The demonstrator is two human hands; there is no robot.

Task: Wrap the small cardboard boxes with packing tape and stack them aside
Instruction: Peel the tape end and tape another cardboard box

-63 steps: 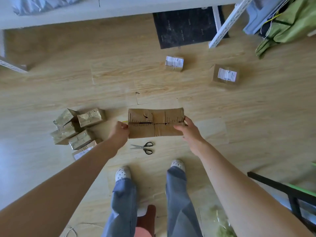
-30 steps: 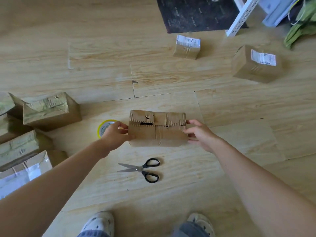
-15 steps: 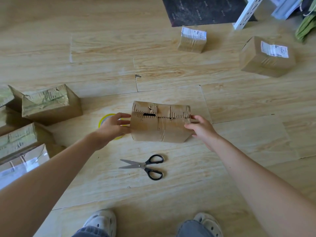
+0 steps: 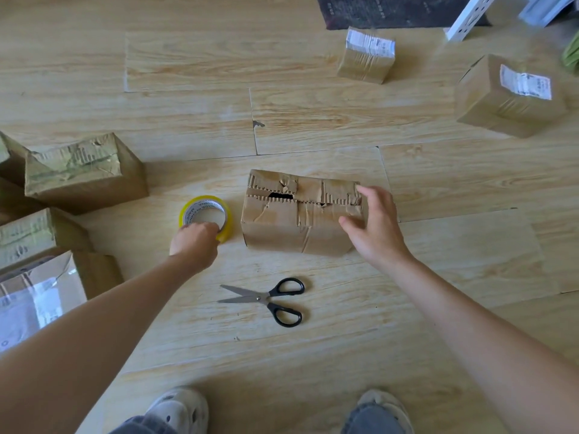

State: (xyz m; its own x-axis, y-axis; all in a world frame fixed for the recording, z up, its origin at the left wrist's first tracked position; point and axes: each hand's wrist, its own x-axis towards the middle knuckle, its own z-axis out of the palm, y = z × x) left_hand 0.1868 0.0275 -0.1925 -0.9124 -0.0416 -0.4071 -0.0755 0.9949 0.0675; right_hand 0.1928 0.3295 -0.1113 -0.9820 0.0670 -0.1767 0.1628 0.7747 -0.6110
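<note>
Head view: cardboard box [image 4: 300, 220] rests on the floor [image 4: 344, 355], centre, between tape roll [image 4: 200, 201] and right hand [image 4: 374, 227]. Right hand: fingers spread and relaxed over the box's right end, likely to steady it; actual contact is hard to confirm from this angle. Left hand [image 4: 194, 241]: fingers curled over the roll's near rim, gripping it, presumably to start taping. Scissors [image 4: 266, 300] lie just in front, handy for the cut. Box: brown, creased front, ragged top flaps with exposed corrugation, dark gap along the seam, no tape apparent.
</note>
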